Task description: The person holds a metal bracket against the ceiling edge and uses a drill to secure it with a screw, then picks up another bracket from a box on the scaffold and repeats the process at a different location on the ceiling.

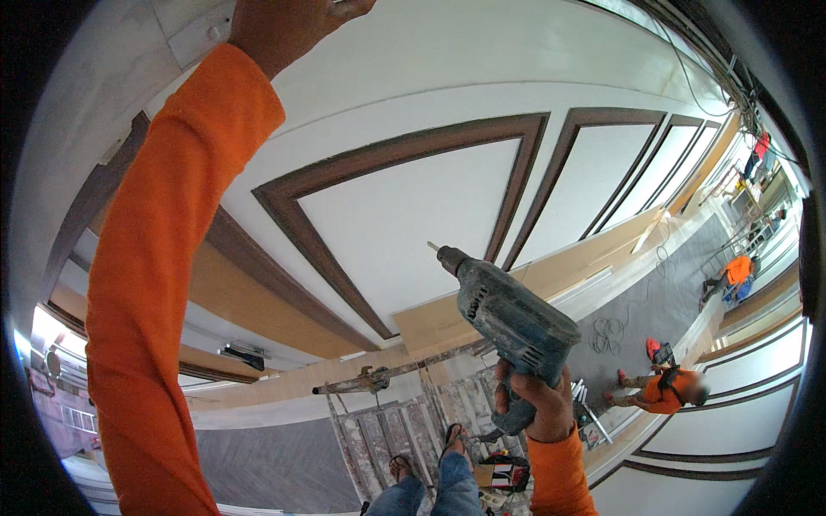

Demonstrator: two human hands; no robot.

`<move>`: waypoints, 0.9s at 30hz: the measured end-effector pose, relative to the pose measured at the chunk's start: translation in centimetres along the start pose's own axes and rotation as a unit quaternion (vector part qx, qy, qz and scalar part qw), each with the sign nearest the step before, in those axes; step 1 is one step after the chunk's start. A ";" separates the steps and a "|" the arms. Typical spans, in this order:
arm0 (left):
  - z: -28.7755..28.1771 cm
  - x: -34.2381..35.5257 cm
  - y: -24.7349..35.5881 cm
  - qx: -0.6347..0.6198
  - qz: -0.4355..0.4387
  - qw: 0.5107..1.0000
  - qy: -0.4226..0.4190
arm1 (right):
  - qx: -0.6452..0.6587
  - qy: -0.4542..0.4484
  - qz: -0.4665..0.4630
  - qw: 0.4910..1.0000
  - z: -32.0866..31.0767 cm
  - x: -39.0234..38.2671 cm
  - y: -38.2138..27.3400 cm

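Observation:
My right hand [544,400] is wrapped round the handle of a dark, dusty power drill [518,316]. The drill tilts up to the left, and a short bit [433,246] sticks out of its chuck. In this view the bit overlaps the white wall panel [413,206] with its dark brown moulding [404,155]; whether it touches anything does not show. My left hand [288,30] is raised at the top edge beside the pale upper wall. Most of its fingers are cut off by the frame, so its grip is hidden.
I stand on a paint-spattered scaffold platform [396,434] with a rail [400,371] along its edge. By my feet lies a red and black box [503,475]. Below are a coiled cable [607,334] and a worker in orange [671,391]. Cables [731,82] hang at upper right.

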State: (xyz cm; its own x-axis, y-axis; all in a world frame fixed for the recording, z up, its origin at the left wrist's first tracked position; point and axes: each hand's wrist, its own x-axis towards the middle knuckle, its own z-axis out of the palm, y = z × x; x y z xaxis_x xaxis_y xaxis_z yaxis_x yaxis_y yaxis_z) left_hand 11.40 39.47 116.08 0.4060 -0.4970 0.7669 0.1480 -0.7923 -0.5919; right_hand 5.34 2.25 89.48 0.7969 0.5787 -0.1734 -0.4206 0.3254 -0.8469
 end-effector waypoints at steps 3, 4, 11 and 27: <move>0.3 -0.5 -0.1 0.006 0.006 1.000 0.017 | 0.003 -0.003 0.005 1.000 -0.4 -0.1 0.2; 0.4 -0.8 -0.1 0.014 0.013 0.999 0.026 | 0.008 -0.010 0.009 1.000 -0.5 -0.2 0.0; 0.1 -0.7 0.5 0.001 -0.008 1.000 0.004 | 0.040 -0.030 -0.016 0.999 -1.2 0.1 0.3; -0.2 -1.3 0.2 0.034 0.024 0.999 -0.023 | 0.005 0.022 -0.034 0.999 0.0 0.0 0.2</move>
State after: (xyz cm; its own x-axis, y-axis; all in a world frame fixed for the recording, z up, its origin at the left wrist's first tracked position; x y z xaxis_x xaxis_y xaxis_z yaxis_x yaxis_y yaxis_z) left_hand 10.68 39.89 115.05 0.4549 -0.5166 0.7254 0.1870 -0.7410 -0.6449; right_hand 5.25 2.35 89.33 0.8417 0.5222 -0.1370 -0.3686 0.3705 -0.8526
